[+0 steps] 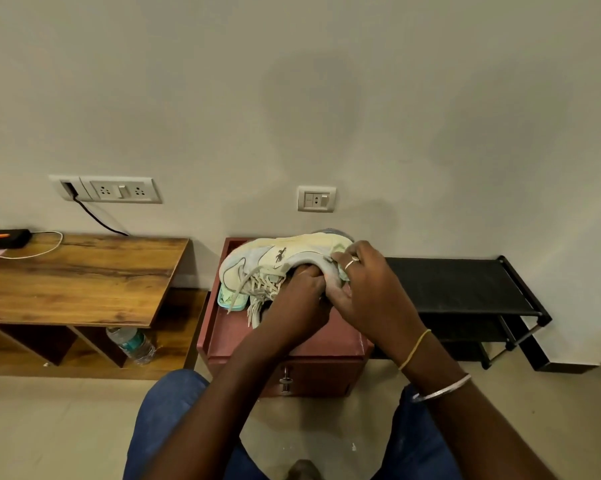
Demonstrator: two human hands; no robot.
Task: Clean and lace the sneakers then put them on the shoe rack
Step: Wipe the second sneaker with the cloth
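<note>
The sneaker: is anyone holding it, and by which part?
Both hands hold the sneaker: the right hand grips its heel end, the left hand its collar by the opening.

Sneaker in right hand (laces loose)

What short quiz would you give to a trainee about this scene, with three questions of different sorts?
1. True or false: the sneaker stands on the black shoe rack.
2. Where does the water bottle lie, relative to the wooden table? A) on its top B) on the open shelf under its top C) behind it.
3. Fill in: the ring is on the ____ hand.
Key: 1 false: the left hand and the right hand hold the sneaker over the red cabinet. 2 B. 3 right.
</note>
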